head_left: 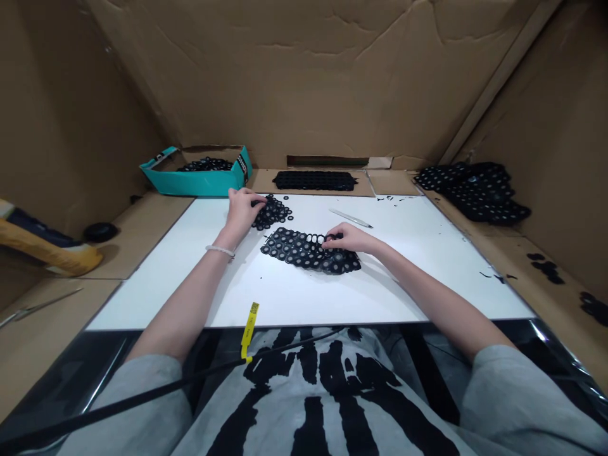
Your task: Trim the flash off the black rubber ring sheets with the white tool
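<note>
White board [294, 301] gives you bare room left, right and in front. Teal box [194, 183] sits at its far-left edge. Black holed sheet [304, 252] lies mid-board; your right hand [342, 236] pinches its far edge. Your left hand [243, 206], fingers bent, touches the ring pile [272, 214]; can't tell if it grips one.
</note>
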The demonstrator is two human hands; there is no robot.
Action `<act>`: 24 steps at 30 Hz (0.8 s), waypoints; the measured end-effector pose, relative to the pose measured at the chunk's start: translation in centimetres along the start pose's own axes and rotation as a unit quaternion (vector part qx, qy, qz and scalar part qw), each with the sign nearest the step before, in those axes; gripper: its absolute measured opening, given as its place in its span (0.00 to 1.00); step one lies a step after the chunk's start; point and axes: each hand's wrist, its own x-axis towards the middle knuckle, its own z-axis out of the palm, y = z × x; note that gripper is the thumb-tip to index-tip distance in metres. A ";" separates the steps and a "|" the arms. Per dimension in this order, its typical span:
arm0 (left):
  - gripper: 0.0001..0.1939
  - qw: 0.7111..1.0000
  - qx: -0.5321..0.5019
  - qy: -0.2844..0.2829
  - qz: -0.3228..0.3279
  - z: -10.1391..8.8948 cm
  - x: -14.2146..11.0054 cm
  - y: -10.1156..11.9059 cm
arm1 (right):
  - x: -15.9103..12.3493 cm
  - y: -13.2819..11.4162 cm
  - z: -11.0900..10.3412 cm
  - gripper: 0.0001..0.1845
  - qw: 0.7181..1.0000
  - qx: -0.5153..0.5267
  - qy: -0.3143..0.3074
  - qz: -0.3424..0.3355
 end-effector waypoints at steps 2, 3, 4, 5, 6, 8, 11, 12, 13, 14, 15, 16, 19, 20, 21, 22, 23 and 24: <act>0.16 0.999 0.035 -0.007 0.027 0.9 -0.5 1.9 | -0.1 -0.1 -0.5 0.26 1.000 -0.002 -0.016 -0.018; 0.17 0.997 0.032 -0.058 0.046 1.4 -0.8 3.0 | -0.1 -0.1 -0.8 0.25 0.999 -0.002 -0.024 -0.025; 0.18 0.989 0.018 -0.132 0.064 1.9 -1.2 4.0 | -0.2 0.0 -1.1 0.25 0.999 -0.002 -0.031 -0.032; 0.19 0.975 0.003 -0.206 0.080 2.3 -1.5 4.8 | -0.2 0.1 -1.4 0.25 0.999 -0.004 -0.037 -0.037; 0.19 0.959 -0.011 -0.267 0.092 2.8 -1.7 5.5 | -0.2 0.2 -1.7 0.25 0.998 -0.010 -0.043 -0.039; 0.19 0.937 -0.030 -0.333 0.102 3.4 -2.1 6.1 | -0.3 0.4 -2.1 0.24 0.998 -0.037 -0.042 -0.030; 0.20 0.938 -0.047 -0.329 0.097 3.8 -2.4 6.1 | -0.3 0.5 -2.0 0.20 0.993 -0.114 0.025 -0.021; 0.21 0.940 -0.053 -0.323 0.094 3.9 -2.4 6.1 | -0.3 0.5 -1.7 0.19 0.989 -0.134 0.060 -0.030; 0.21 0.942 -0.061 -0.318 0.093 4.0 -2.5 6.1 | -0.2 0.4 -1.3 0.18 0.985 -0.142 0.091 -0.041; 0.21 0.941 -0.070 -0.316 0.095 4.1 -2.6 6.3 | -0.1 0.3 -0.7 0.19 0.983 -0.138 0.113 -0.050; 0.21 0.940 -0.077 -0.316 0.099 4.2 -2.7 6.5 | 0.1 0.3 -0.2 0.19 0.983 -0.126 0.122 -0.055; 0.21 0.941 -0.079 -0.311 0.105 4.3 -2.8 6.9 | 0.3 0.2 0.4 0.20 0.985 -0.112 0.120 -0.055; 0.17 0.956 -0.053 -0.258 0.127 4.5 -3.3 7.9 | 0.8 0.3 1.8 0.15 0.989 -0.089 0.109 -0.042; 0.16 0.961 -0.041 -0.237 0.133 4.5 -3.4 8.2 | 0.9 0.4 2.1 0.15 0.990 -0.083 0.111 -0.041; 0.15 0.964 -0.033 -0.223 0.139 4.5 -3.6 8.5 | 1.0 0.5 2.3 0.15 0.990 -0.071 0.115 -0.043; 0.15 0.965 -0.030 -0.217 0.141 4.4 -3.7 8.6 | 1.1 0.6 2.4 0.16 0.990 -0.055 0.118 -0.047; 0.15 0.965 -0.031 -0.219 0.140 4.4 -3.8 8.7 | 1.1 0.6 2.4 0.17 0.991 -0.037 0.118 -0.053; 0.16 0.965 -0.037 -0.222 0.134 4.4 -3.9 8.8 | 1.1 0.7 2.4 0.17 0.991 -0.021 0.117 -0.060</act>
